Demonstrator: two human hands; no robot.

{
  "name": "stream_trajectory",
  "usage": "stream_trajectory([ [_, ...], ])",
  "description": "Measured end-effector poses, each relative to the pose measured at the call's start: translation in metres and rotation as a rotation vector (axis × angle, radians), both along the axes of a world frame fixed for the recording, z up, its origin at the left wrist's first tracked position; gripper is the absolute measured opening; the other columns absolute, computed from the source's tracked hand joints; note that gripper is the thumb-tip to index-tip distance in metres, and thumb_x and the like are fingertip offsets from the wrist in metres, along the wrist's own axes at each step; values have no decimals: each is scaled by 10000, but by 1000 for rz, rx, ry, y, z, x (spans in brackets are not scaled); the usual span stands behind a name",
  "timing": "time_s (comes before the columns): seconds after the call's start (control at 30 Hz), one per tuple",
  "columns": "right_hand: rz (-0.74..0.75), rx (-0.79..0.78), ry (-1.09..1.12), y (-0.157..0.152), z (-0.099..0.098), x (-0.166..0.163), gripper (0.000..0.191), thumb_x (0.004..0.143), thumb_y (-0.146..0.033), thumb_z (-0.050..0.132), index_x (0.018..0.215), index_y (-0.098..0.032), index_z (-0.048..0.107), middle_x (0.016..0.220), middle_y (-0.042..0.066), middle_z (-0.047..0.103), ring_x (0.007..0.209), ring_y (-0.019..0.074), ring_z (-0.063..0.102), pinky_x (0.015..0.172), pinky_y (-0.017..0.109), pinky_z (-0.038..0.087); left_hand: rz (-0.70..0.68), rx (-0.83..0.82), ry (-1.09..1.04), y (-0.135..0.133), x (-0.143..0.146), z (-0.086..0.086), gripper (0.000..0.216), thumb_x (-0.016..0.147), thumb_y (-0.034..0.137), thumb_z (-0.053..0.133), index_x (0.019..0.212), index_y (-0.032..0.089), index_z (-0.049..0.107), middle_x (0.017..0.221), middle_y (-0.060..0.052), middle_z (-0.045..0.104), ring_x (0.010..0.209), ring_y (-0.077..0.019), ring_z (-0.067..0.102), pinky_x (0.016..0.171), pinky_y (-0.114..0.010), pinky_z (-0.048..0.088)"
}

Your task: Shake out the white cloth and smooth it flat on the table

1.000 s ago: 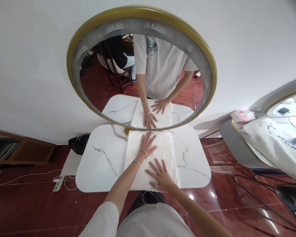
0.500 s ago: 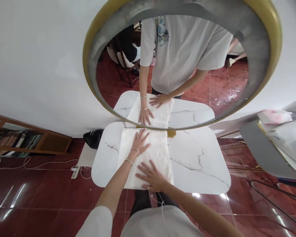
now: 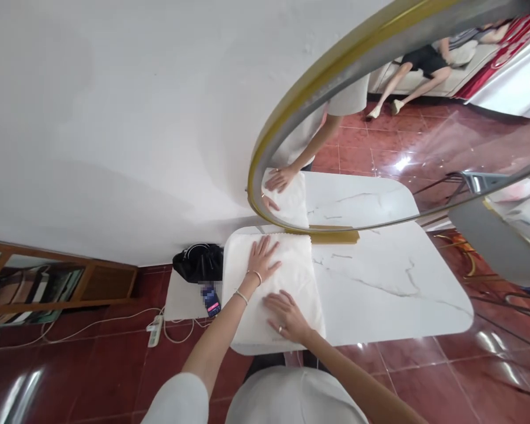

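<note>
A folded white cloth (image 3: pixel 298 277) lies on the left end of a white marble table (image 3: pixel 380 282). My left hand (image 3: pixel 261 258) rests flat on the cloth's far part, fingers spread, with two thin bracelets on the wrist. My right hand (image 3: pixel 286 315) presses flat on the cloth's near part, fingers stretched out, a ring on one finger. Neither hand holds anything.
A round gold-framed mirror (image 3: pixel 291 112) leans on the wall behind the table and reflects my hands. A black bag (image 3: pixel 198 262) and a phone (image 3: pixel 211 299) lie on a low white surface to the left. A power strip (image 3: pixel 154 330) and cables lie on the red tile floor.
The cloth has slid left across the table with both hands flat on it, from the middle to the left end. The view has swung right, so the mirror now sits at upper right.
</note>
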State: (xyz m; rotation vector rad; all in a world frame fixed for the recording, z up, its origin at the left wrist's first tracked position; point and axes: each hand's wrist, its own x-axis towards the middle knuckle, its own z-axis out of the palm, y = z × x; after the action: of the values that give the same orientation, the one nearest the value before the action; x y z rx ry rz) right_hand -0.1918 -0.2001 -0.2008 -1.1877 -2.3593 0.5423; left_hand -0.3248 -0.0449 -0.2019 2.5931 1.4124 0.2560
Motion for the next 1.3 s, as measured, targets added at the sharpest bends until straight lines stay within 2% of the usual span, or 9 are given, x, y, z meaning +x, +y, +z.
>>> stream_trajectory([
  [0.1,-428,143,44,26,-5,-4,508,968,-257,371,1470,-210,306,1343,96,548,1315,210,419,1059,432,383,74,5,-48,-8,-18,-2,583,908,458,472,1451,295,331,1575,-73,217,1453,-246,174,1166,-498,186],
  [0.2,-623,221,-86,66,-11,0,563,973,-269,344,1507,-166,197,1457,138,414,1400,263,286,1096,502,322,225,28,-73,-14,-34,-4,534,933,398,426,1445,268,352,1582,-92,183,1459,-291,129,1155,-559,161],
  [0.33,-636,194,-197,111,-20,-2,596,983,-294,268,1512,-69,110,1497,180,333,1435,253,192,1123,483,284,341,29,-65,-11,-40,-4,571,891,442,497,1430,286,389,1589,-84,154,1458,-333,93,1158,-577,113],
  [0.5,-700,122,-283,145,-18,-9,568,971,-304,269,1455,-8,285,1514,181,299,1435,275,160,1133,475,235,384,-1,-46,13,-32,-1,576,891,460,482,1431,280,391,1587,-98,159,1459,-333,87,1154,-591,60],
  [0.67,-758,6,-363,187,-12,-6,508,964,-283,280,1362,-14,446,1418,195,447,1342,338,325,1093,523,232,387,-13,-21,41,-24,2,573,901,474,450,1439,290,371,1584,-102,170,1461,-322,85,1145,-604,38],
  [0.83,-774,-54,-373,219,-20,-1,460,965,-258,267,1249,-29,546,1219,243,592,1151,359,508,971,559,330,400,-12,-28,59,-18,1,555,912,483,414,1431,287,387,1549,-105,276,1442,-323,171,1140,-609,80],
  [1.03,-668,-12,-356,199,-16,-9,486,972,-296,256,1355,-80,462,1337,199,524,1262,346,420,1052,588,232,326,-36,-20,55,-47,2,553,919,489,409,1437,301,373,1579,-68,207,1449,-310,157,1147,-574,130],
  [1.17,-546,78,-330,153,-10,-15,529,974,-359,293,1442,-123,354,1520,152,299,1422,299,186,1137,543,111,258,-35,24,18,-76,5,586,911,435,442,1463,277,325,1598,-87,83,1463,-321,65,1138,-587,144],
  [1.3,-551,83,-323,123,-9,-8,540,983,-411,302,1462,-162,323,1533,149,270,1428,262,194,1144,554,72,206,-24,50,-16,-82,4,615,905,414,463,1477,276,286,1599,-97,20,1458,-343,-6,1136,-623,67],
])
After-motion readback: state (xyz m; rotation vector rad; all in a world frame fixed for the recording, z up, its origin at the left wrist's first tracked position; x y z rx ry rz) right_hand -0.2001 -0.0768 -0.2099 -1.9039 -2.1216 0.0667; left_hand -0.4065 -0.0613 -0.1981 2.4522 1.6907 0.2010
